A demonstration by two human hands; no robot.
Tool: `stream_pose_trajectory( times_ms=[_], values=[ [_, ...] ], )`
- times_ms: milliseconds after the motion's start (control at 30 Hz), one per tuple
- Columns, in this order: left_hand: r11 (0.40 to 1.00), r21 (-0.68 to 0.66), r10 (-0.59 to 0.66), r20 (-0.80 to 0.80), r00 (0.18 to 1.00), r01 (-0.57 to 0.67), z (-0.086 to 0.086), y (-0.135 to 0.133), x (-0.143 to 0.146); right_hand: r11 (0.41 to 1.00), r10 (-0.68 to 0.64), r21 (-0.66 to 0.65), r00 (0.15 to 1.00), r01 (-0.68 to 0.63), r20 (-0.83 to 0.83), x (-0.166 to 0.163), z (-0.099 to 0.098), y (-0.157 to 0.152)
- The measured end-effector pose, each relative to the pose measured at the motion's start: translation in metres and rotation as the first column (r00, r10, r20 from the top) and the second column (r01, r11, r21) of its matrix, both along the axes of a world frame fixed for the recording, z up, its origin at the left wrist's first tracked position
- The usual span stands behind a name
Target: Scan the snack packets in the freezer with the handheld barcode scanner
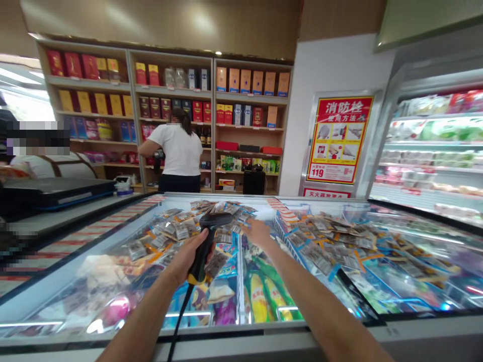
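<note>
My left hand (188,255) is wrapped round the handle of a black barcode scanner (204,246) with a yellow-orange base, its cable running down towards me. The scanner's head hangs over a pile of small flat packets (175,229) with barcode labels, lying on the glass freezer lid. My right hand (257,232) reaches out at the right edge of that pile, with its fingers stretched forward and slightly blurred. I see nothing held in it. A second pile of similar packets (335,241) lies on the glass to the right.
Bagged frozen goods, including yellow-green packs (260,296), show through the freezer glass. A phone-like dark object (354,294) lies at right. Beyond stand a person in a white shirt (180,151), shelves of boxes (247,125), and a person at a counter (56,158). A chiller (433,156) is at right.
</note>
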State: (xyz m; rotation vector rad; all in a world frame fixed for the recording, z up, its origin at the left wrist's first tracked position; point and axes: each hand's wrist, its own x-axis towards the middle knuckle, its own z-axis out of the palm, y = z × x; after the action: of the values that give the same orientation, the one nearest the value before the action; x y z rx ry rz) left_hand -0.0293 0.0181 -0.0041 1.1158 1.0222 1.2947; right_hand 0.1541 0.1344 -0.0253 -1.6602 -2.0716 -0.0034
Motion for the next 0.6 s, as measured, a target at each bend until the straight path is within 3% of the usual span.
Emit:
stream_pose_trajectory(
  times_ms=[100,200,433,600],
  values=[
    [1.000,-0.017,-0.018,0.005,1.000,0.018,-0.004,0.001,0.001,0.997,0.012,-0.079,1.000,-0.012,0.003,-0.025,-0.004,0.011],
    [0.999,-0.007,-0.033,0.025,0.999,0.033,-0.005,0.003,0.003,0.996,0.015,-0.088,1.000,-0.013,0.017,-0.031,-0.006,0.018],
    [0.999,-0.006,-0.034,0.054,0.998,0.034,-0.002,0.002,0.005,0.990,0.081,-0.120,0.991,-0.068,0.109,-0.005,-0.009,0.019],
    [0.999,-0.023,-0.046,0.083,0.995,0.048,-0.005,0.002,0.009,0.975,0.165,-0.166,0.984,-0.151,0.072,0.013,-0.010,0.014]
  ],
)
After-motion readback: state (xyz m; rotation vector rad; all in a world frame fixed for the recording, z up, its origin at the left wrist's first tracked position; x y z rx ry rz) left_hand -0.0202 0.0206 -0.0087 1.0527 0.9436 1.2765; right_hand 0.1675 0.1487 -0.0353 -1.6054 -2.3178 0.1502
